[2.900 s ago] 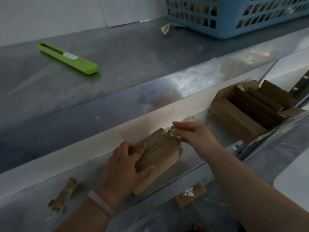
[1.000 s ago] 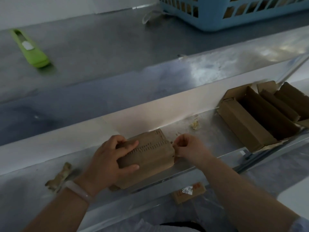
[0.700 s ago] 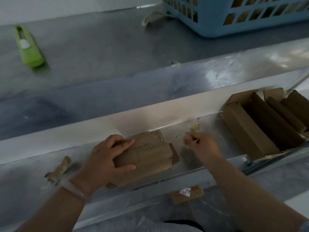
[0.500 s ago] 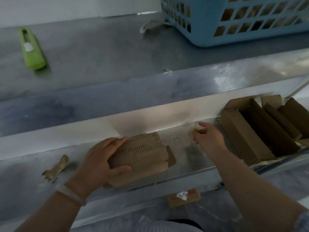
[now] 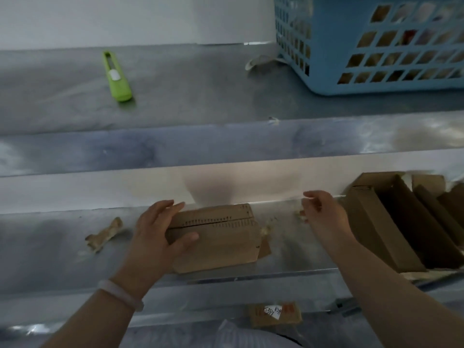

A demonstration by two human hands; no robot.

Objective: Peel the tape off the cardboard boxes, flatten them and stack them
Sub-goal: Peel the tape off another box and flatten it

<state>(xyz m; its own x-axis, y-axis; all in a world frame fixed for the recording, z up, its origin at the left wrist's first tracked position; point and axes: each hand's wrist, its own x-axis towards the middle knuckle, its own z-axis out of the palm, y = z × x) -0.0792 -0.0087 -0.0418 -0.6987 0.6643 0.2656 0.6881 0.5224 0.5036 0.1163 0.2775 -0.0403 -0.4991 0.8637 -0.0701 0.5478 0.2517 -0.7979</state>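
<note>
**A:** Where is the cardboard box (image 5: 218,237)?

**B:** On the lower steel shelf (image 5: 50,247), lying on a broad side near the front edge. It is not yet flattened, and a flap pokes out at its right end.

**A:** And the left hand (image 5: 160,237)?

**B:** Its grip wraps the box's left end, with the thumb across the top face and the fingers curled over the far edge. There is a pale bracelet (image 5: 120,293) on that wrist.

**A:** The right hand (image 5: 324,217)?

**B:** It is clear of the box, above the shelf, between that box and the open boxes (image 5: 371,222) at the right. The fingers are loosely curled. A pale scrap shows by the fingertips, and I cannot tell whether the grip pinches it or holds nothing.

**A:** Any tape in sight?

**B:** I count 3 bits. A crumpled tape wad (image 5: 104,236) lies on the shelf, left of the left hand and apart from it. A small pale shred (image 5: 265,229) sits at the box's right end. A curled strip (image 5: 258,62) lies on the upper tabletop (image 5: 200,96), just beside the blue basket (image 5: 331,46).

**A:** What else?

**B:** A green utility knife (image 5: 116,76) lies on the tabletop, well left of the basket. Below the shelf there is a small carton (image 5: 275,313) with a white handwritten label.
</note>
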